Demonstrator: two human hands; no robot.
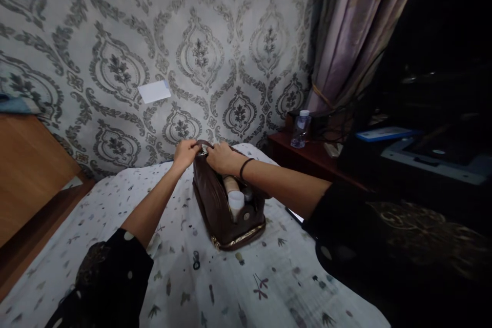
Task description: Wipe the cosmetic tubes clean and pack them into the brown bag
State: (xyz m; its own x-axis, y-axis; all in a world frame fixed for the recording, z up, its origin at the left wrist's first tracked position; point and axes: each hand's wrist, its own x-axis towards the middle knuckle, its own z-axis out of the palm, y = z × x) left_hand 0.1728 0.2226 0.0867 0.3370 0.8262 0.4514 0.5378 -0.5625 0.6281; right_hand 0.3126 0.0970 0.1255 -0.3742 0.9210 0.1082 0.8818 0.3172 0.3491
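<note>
A dark brown handbag (206, 195) with gold zips stands on the bed, unzipped along its top. At its far end, the fingers of my left hand (186, 155) are closed on the bag's upper edge, beside the handle (203, 142). My right hand (223, 159) also grips the top edge near there, fingers curled and partly hidden. Inside the opening lies a beige tube with a white cap (236, 200), and a dark item beside it is hard to make out. The near end of the bag has a gold zip (246, 237).
A white patterned sheet (177, 266) covers the bed. To the right, a water bottle (301, 129) stands on a reddish-brown bedside table (282, 142). A phone-like object (295, 216) lies under my right forearm. On the left is a wooden panel (31, 164); patterned wallpaper lies ahead.
</note>
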